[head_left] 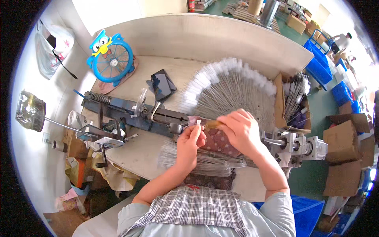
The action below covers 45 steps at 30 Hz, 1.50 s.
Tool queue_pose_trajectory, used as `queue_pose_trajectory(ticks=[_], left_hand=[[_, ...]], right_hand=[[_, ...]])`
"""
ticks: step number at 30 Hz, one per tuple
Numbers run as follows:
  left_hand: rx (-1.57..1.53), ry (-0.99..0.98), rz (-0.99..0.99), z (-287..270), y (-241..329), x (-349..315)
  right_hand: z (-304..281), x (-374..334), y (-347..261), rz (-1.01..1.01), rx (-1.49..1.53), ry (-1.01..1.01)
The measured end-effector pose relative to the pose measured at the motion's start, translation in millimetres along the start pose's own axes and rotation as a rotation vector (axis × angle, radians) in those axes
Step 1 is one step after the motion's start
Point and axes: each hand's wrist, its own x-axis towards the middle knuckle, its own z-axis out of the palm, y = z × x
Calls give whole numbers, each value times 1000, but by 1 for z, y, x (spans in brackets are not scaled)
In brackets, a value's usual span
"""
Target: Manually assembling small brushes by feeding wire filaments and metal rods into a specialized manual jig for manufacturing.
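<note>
checked apron point(193, 209); white tab point(198, 122) pinched in left hand point(188, 139), probably light, bendable, best held edgewise; tan piece point(213, 124) gripped in right hand point(241, 129).

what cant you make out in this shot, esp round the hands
All in the head view:
Lower end of the white piece: hidden by the left fingers.
Right end of the tan object: covered by the right fingers.
Contents of the hanging plastic bag: obscured by its crinkled film.
Blue crate, lower right: partly behind the right sleeve.
The distant person's activity: too small.
</note>
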Motion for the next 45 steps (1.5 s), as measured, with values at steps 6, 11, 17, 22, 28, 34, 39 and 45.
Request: queue_pose_trajectory(ticks=[6, 11, 17, 22, 28, 34, 39, 45], left_hand=[[-22, -43, -82, 1, 3, 4], [22, -78, -42, -8, 0, 4], [103, -122, -105, -7, 8, 3], [-187, -52, -134, -1, 4, 5], [-293, -35, -76, 1, -2, 5], [-309, -44, 8, 3, -13, 7], [-341, -3, 33, 6, -9, 4], [-342, -26, 47, 7, -14, 5]], right_hand=[[43, 13, 2, 138, 76, -99], [30, 17, -2, 337, 280, -244], [30, 18, -3, 475, 451, -258], [40, 10, -10, 249, 212, -78], [47, 8, -23, 140, -58, 86], [37, 0, -14, 20, -49, 106], [39, 2, -15, -36, -50, 83], [30, -10, -3, -36, -59, 50]])
